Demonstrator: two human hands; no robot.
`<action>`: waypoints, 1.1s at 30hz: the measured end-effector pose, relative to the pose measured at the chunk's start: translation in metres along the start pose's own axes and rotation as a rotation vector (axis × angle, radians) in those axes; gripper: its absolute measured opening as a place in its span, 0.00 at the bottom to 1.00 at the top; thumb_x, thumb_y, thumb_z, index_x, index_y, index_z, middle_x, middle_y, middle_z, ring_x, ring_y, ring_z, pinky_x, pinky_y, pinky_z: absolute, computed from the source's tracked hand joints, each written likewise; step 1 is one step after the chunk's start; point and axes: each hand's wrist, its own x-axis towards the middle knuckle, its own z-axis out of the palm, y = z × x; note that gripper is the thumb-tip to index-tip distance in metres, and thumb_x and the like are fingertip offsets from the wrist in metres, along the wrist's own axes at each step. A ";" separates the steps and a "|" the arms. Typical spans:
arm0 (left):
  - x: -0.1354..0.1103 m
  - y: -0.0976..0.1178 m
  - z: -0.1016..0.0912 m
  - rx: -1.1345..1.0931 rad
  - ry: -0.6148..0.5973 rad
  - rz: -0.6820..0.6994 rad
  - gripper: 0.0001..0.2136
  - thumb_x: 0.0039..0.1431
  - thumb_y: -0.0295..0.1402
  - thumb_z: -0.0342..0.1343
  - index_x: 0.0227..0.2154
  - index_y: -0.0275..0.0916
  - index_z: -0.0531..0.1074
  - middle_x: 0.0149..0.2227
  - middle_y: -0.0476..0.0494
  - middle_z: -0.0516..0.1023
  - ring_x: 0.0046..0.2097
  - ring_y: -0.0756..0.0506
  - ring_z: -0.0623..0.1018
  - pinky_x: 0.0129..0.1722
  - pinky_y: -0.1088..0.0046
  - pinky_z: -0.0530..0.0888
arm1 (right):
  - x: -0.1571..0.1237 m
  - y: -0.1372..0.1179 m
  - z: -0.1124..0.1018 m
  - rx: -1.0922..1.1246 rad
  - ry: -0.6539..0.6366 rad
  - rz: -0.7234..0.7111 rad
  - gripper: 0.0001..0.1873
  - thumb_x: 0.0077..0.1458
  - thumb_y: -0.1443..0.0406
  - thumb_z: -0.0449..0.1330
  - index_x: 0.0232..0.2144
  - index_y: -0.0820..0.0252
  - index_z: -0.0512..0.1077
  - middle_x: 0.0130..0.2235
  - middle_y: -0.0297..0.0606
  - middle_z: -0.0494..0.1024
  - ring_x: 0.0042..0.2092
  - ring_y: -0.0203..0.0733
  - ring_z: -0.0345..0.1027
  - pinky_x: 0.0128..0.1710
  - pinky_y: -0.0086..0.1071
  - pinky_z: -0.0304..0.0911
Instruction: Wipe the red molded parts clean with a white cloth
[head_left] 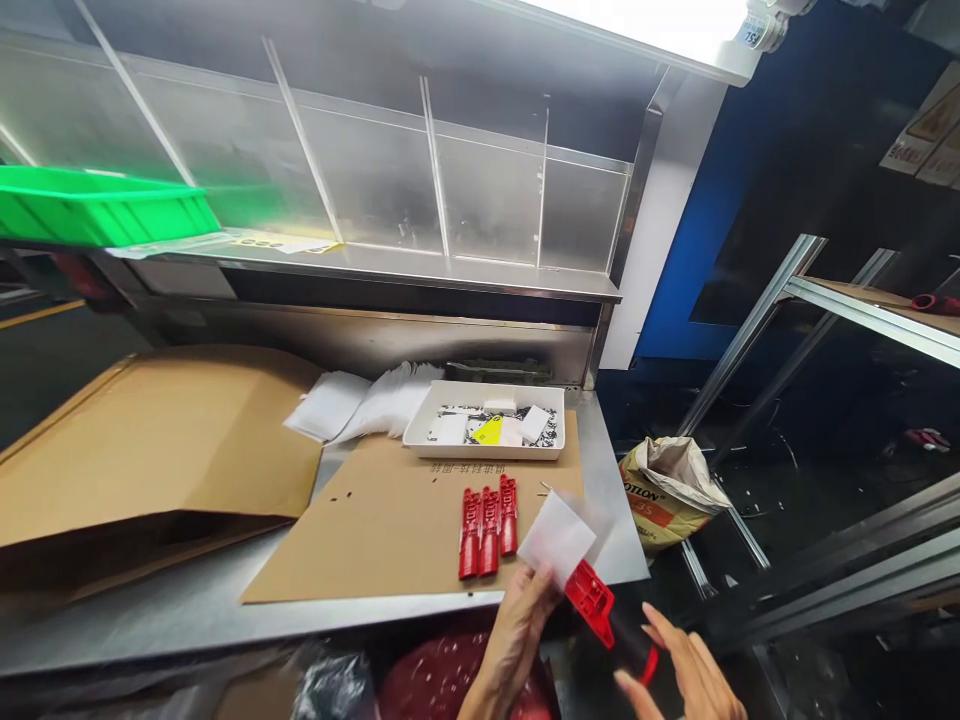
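My left hand [521, 625] pinches a small white bag [556, 538] near the front right edge of the steel bench. A red plastic part [594, 600] sits at the bag's lower corner, between my two hands. My right hand [690, 670] has its fingers spread beside the red part's dark lower end; whether it touches the part is unclear. Three more red parts [487, 518] lie side by side on a flat cardboard sheet [382, 530].
A white tray [484, 420] with labels stands behind the cardboard, beside a stack of white bags [360, 402]. A folded cardboard box [142, 440] lies at left, a green bin [97, 205] on the shelf. A sack [667, 490] sits right of the bench, red parts [442, 675] below it.
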 end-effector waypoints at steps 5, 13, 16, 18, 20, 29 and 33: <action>-0.008 -0.013 0.000 0.047 -0.088 -0.009 0.25 0.34 0.46 0.76 0.35 0.36 0.79 0.38 0.37 0.84 0.46 0.35 0.80 0.52 0.63 0.73 | 0.001 -0.010 0.000 0.100 -0.046 0.117 0.27 0.59 0.46 0.56 0.51 0.57 0.70 0.34 0.40 0.83 0.31 0.46 0.78 0.28 0.35 0.70; -0.027 -0.020 -0.013 0.132 -0.256 -0.124 0.28 0.28 0.34 0.78 0.38 0.34 0.80 0.41 0.33 0.83 0.45 0.31 0.80 0.48 0.60 0.73 | 0.005 -0.012 -0.003 0.396 -0.328 0.392 0.34 0.60 0.42 0.50 0.57 0.59 0.62 0.19 0.25 0.70 0.18 0.39 0.63 0.20 0.30 0.57; -0.026 -0.013 -0.024 0.075 -0.254 -0.190 0.28 0.26 0.29 0.79 0.38 0.35 0.80 0.42 0.34 0.83 0.48 0.30 0.79 0.51 0.58 0.73 | 0.007 -0.012 -0.005 0.427 -0.362 0.419 0.34 0.60 0.42 0.50 0.56 0.60 0.61 0.18 0.25 0.70 0.18 0.39 0.62 0.20 0.31 0.53; -0.023 -0.011 -0.025 -0.040 -0.192 -0.204 0.26 0.32 0.38 0.78 0.37 0.36 0.80 0.45 0.35 0.82 0.53 0.32 0.77 0.53 0.60 0.73 | 0.009 -0.015 -0.006 0.398 -0.344 0.416 0.34 0.60 0.42 0.51 0.56 0.60 0.62 0.20 0.27 0.73 0.19 0.39 0.63 0.22 0.31 0.55; -0.020 -0.013 -0.020 -0.177 -0.112 -0.215 0.21 0.43 0.43 0.73 0.37 0.36 0.79 0.47 0.36 0.82 0.55 0.35 0.75 0.55 0.63 0.73 | 0.010 -0.019 -0.007 0.381 -0.358 0.385 0.33 0.59 0.42 0.52 0.56 0.59 0.61 0.22 0.27 0.75 0.21 0.39 0.66 0.23 0.30 0.58; -0.031 -0.028 0.015 -0.489 0.135 -0.406 0.10 0.68 0.30 0.49 0.37 0.28 0.73 0.34 0.36 0.83 0.39 0.43 0.84 0.49 0.68 0.78 | 0.000 -0.020 -0.002 0.294 -0.470 0.268 0.35 0.53 0.38 0.56 0.51 0.56 0.66 0.26 0.26 0.77 0.24 0.38 0.70 0.25 0.29 0.65; -0.036 -0.030 0.018 -0.537 0.166 -0.460 0.11 0.69 0.29 0.48 0.39 0.26 0.72 0.33 0.35 0.82 0.35 0.43 0.84 0.45 0.68 0.80 | -0.006 -0.020 -0.003 0.252 -0.370 0.329 0.40 0.48 0.33 0.54 0.50 0.54 0.68 0.30 0.29 0.76 0.27 0.40 0.71 0.26 0.30 0.67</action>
